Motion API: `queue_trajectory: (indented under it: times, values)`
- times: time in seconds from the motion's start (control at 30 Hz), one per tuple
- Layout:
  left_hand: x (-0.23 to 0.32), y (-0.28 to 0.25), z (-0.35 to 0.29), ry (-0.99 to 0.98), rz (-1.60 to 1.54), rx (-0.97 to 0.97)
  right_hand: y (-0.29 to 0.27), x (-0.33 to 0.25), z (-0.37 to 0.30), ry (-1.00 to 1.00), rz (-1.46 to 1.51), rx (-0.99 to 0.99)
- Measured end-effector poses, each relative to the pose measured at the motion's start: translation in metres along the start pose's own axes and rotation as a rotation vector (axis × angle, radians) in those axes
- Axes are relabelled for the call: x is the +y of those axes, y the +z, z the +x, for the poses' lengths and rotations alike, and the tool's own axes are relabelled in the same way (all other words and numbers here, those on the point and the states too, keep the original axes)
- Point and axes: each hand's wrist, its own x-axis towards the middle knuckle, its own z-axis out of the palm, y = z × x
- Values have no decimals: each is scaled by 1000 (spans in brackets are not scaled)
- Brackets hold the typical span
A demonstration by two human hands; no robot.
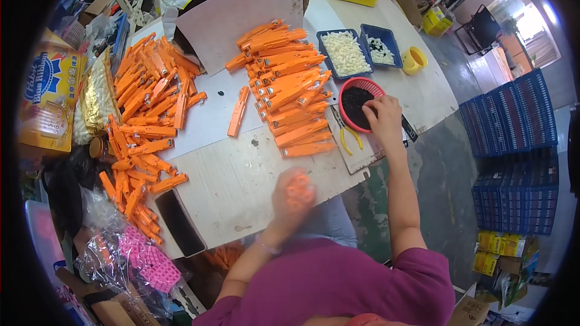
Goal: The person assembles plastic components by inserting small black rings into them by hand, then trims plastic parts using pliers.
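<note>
My left hand (292, 198) is near the table's front edge, smeared by motion, with its fingers closed around an orange plastic piece (301, 192). My right hand (385, 116) reaches over the rim of a round red basket (378, 89). Its bent fingers come together at the small black parts (355, 104) inside, and whatever they pinch is too small to make out. Close by on the table lie pliers with yellow handles (350, 140). A stack of long, narrow orange plastic pieces (290, 84) fills the middle, and one single orange piece (238, 111) lies left of it.
A larger orange heap (151, 96) spreads along the left side, above a dark phone-like slab (180, 223). Blue trays (326, 54) with small white parts and a yellow cup (414, 60) stand at the far right. Stacked blue crates (513, 115) rise beyond the table's right edge.
</note>
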Motion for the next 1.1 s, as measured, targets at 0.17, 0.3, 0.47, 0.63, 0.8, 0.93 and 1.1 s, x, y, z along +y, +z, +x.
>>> queue_trajectory:
  times: [0.17,0.3,0.47,0.63,0.8,0.93,1.1]
  values:
    - [-25,18,-21,-58,-96,-166,14,-3,12,23,-14,-103]
    - [-20,16,-15,-57,-94,-200,20,0,16,83,-73,-201]
    - [-22,17,-13,66,-33,-192,15,1,20,93,-86,-303]
    - [-21,15,-11,67,-48,-183,6,-3,19,49,-176,-297]
    - [-20,14,-10,60,-72,-199,-42,-41,11,-50,496,-361]
    - [-19,14,-9,44,-76,-192,-88,-96,-2,-431,612,-517]
    - [-21,15,-12,25,-92,-203,-91,-113,-17,-626,411,-529]
